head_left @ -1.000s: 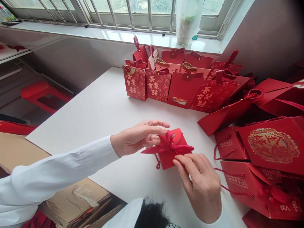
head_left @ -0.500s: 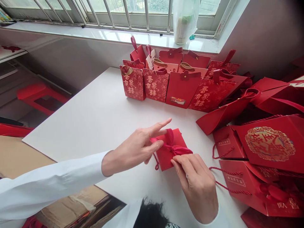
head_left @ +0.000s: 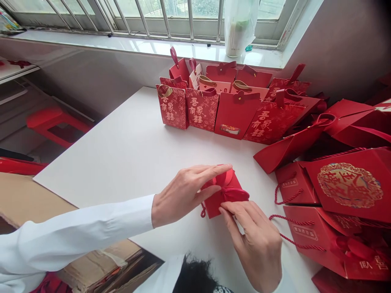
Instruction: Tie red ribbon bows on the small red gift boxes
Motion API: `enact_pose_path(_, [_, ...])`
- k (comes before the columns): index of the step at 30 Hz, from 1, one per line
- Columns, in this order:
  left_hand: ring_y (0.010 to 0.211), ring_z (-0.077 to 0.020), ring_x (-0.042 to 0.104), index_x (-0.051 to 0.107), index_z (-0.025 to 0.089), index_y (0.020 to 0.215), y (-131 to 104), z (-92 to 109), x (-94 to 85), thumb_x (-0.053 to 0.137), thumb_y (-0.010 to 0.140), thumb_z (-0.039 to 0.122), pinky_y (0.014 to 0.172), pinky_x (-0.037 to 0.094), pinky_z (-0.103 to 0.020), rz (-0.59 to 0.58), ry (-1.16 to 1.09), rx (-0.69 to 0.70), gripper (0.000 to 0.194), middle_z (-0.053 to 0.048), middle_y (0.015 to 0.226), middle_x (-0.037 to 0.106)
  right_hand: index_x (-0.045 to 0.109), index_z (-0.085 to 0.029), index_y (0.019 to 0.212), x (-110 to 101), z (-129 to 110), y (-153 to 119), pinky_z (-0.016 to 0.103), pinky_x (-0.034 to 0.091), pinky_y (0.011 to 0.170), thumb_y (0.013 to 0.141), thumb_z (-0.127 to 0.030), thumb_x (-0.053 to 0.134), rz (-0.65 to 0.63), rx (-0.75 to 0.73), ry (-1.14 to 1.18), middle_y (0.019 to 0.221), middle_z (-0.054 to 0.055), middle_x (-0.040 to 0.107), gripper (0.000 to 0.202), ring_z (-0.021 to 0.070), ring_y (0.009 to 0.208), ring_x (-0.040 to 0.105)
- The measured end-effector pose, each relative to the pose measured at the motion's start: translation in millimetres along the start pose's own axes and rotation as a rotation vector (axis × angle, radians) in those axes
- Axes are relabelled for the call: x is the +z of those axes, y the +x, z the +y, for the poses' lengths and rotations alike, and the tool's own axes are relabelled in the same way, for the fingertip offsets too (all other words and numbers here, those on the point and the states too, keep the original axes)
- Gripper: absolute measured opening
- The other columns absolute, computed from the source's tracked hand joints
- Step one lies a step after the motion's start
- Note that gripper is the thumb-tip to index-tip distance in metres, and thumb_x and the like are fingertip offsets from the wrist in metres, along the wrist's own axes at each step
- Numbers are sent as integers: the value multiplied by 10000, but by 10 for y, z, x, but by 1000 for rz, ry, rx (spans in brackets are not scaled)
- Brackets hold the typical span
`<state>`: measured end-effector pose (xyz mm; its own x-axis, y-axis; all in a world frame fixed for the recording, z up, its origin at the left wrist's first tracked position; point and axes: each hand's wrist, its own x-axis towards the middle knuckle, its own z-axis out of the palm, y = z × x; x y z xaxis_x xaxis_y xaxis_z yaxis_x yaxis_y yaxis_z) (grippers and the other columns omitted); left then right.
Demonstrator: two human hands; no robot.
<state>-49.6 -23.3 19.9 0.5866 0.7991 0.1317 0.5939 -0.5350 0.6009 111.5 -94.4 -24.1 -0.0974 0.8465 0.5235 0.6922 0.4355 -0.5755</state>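
Observation:
A small red gift box [head_left: 213, 208] with a red ribbon bow [head_left: 235, 194] on top sits on the white table, a red cord loop hanging from its left side. My left hand [head_left: 186, 189] reaches over the box from the left. Its fingers are stretched out, thumb and index apart, with part of the bow showing between them; the other fingertips are hidden. At the box's near right edge, my right hand [head_left: 255, 236] pinches thumb and index together just below the bow, on what looks like a ribbon end.
Red gift bags [head_left: 172, 108] stand in rows along the wall at the back. Larger red bags [head_left: 348, 183] with rope handles crowd the right side. Cardboard boxes [head_left: 100, 264] lie at the near left, and a red stool [head_left: 58, 122] stands beyond the white table [head_left: 122, 154].
My left hand has moved right, farther over the box and bow, its index finger lowered to the ribbon. My right hand stays pinched at the near right edge.

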Motion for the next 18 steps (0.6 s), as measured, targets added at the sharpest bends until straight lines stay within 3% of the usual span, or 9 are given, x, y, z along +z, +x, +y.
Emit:
enact_pose_path(3, [949, -137, 621, 471, 246, 1308, -4, 29, -13, 480, 902, 160, 825, 457, -223, 0, -55, -47, 415, -23, 1222, 613, 640, -167, 890, -21, -28, -16, 241, 446, 644, 878, -85, 513, -16, 53, 71, 761, 18, 648, 151, 134, 655, 580])
enact_pose_path(5, [913, -139, 633, 452, 248, 1322, 0, 56, -30, 497, 890, 158, 807, 456, -221, -15, -82, -69, 443, -16, 1143, 650, 634, -176, 914, -39, -38, -28, 221, 455, 603, 879, -104, 509, -22, 103, 100, 777, 8, 653, 149, 115, 611, 571])
enact_pose_path(10, [806, -134, 635, 465, 218, 1290, 22, 114, -38, 547, 876, 269, 772, 451, -221, -45, -129, -107, 425, -13, 994, 671, 598, -199, 897, -70, -58, -23, 175, 460, 499, 865, -172, 525, -66, 251, 200, 707, -35, 636, 83, 80, 499, 538])
enact_pose_path(16, [712, -114, 647, 407, 242, 1339, 39, 139, -20, 606, 804, 144, 732, 465, -216, -62, -162, -187, 578, -11, 1019, 666, 515, -216, 824, -65, -83, -11, 143, 505, 536, 849, -194, 546, -66, 361, 331, 664, -54, 613, 45, 81, 542, 601])
enact_pose_path(18, [796, -147, 676, 354, 228, 1374, 43, 156, -43, 621, 799, 160, 737, 470, -215, -80, -214, -236, 637, -12, 943, 690, 502, -218, 809, -59, -87, -21, 144, 513, 542, 849, -195, 548, -71, 385, 380, 653, -54, 604, 65, 84, 549, 602])
